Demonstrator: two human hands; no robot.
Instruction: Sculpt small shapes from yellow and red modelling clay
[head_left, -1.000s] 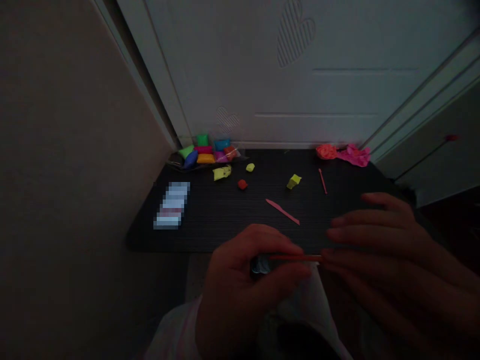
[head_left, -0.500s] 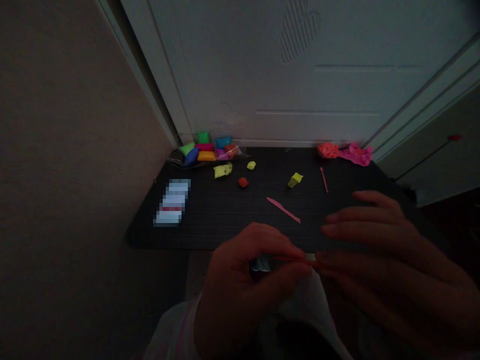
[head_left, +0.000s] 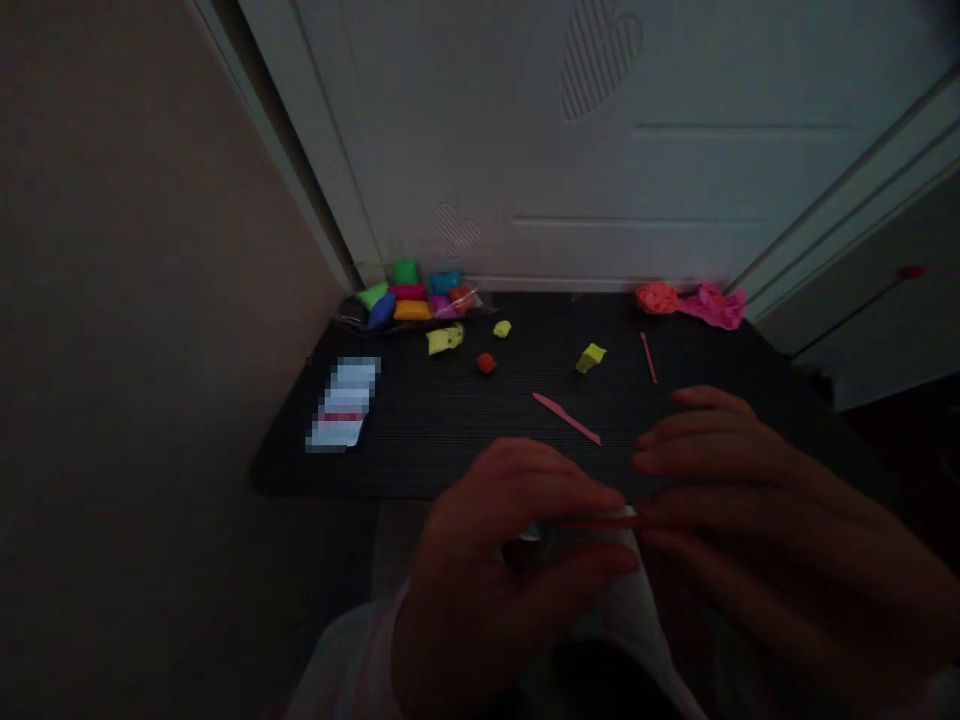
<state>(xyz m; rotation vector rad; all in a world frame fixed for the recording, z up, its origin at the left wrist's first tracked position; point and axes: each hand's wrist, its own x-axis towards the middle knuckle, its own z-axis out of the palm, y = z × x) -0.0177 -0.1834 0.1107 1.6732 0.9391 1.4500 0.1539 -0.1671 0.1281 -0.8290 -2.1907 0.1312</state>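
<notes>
A thin, flat red piece (head_left: 592,522), seen nearly edge-on and perhaps of clay, spans the gap between my hands in front of the table's near edge. My right hand (head_left: 780,520) pinches its right end between thumb and index finger, the other fingers stretched out above. Along the piece's upper side lies the index finger of my left hand (head_left: 510,560), while the thumb stands apart below it. On the table, a pink plastic clay knife (head_left: 566,418) lies just beyond my hands. A red lump (head_left: 486,363) rests farther back.
The dark table (head_left: 435,450) stands against a white door (head_left: 487,120). It bears a bag of colourful packets (head_left: 412,300), a yellow packet (head_left: 445,340), a yellow lump (head_left: 502,329), a yellow wrapper (head_left: 591,358), a pink stick (head_left: 649,358), crumpled pink material (head_left: 712,306) and a pixelated phone-like object (head_left: 345,403).
My left thumb has dropped away from the index finger, widening the gap around the red piece. My right hand has shifted slightly left. The things on the table stay put.
</notes>
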